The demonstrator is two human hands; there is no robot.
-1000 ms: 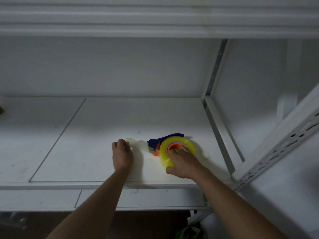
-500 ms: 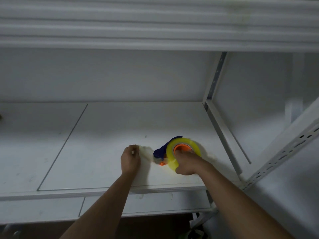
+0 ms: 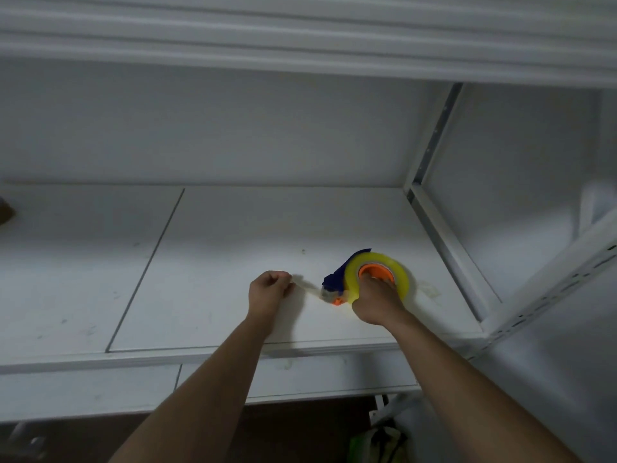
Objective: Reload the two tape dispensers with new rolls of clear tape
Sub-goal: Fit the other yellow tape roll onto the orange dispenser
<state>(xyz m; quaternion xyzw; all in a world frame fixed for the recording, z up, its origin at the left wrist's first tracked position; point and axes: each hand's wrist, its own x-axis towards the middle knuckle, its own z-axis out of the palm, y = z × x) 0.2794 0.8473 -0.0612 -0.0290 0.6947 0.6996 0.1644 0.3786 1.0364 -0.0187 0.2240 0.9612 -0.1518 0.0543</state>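
A blue tape dispenser [image 3: 337,277] with an orange hub [image 3: 375,271] lies on the white shelf [image 3: 233,262], loaded with a yellowish clear tape roll [image 3: 400,274]. My right hand [image 3: 375,302] grips the roll and dispenser from the near side, fingers reaching into the hub. My left hand [image 3: 270,290] sits to the left of the dispenser and pinches the free end of the tape strip [image 3: 309,288], which stretches from the dispenser's mouth to my fingers. Only one dispenser is in view.
A white metal upright [image 3: 430,152] and side rail [image 3: 447,255] bound the shelf on the right. Another shelf [image 3: 300,38] hangs overhead. A small crumpled piece of tape [image 3: 429,290] lies right of the roll. A brown object [image 3: 5,212] sits at the far left edge.
The tape strip between dispenser and left hand now shows drawn out longer. The view has shifted, so both hands sit a little higher and further right in the frame.
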